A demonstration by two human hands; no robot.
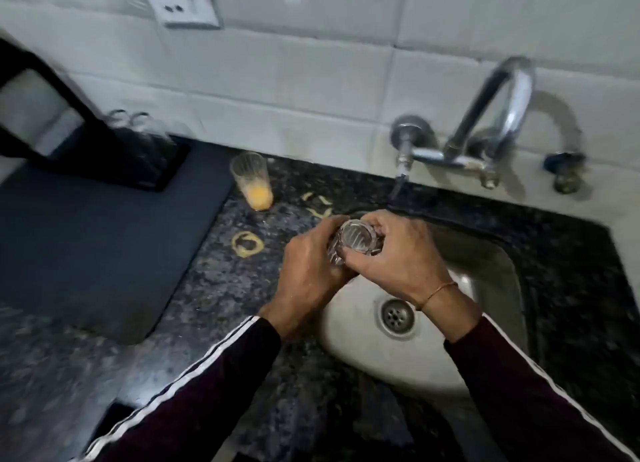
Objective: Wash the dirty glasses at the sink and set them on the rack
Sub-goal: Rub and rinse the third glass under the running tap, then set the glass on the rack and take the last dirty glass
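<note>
Both hands hold one clear ribbed glass [356,240] over the left edge of the steel sink [485,267]. My left hand [308,267] wraps its side and my right hand [394,257] grips its rim from the right. A thin stream of water falls from the small tap spout [401,165] just behind the hands. A second glass [252,181] with orange residue at its bottom stands upright on the counter to the left. Two clear glasses [138,129] sit upside down on the black rack [104,160] at the far left.
A dark mat [86,253] covers the counter under the rack. Yellow rings and streaks of spilled liquid [246,244] mark the speckled granite counter [221,288]. A curved chrome faucet [498,108] projects from the white tiled wall, with a socket [183,1] at the upper left.
</note>
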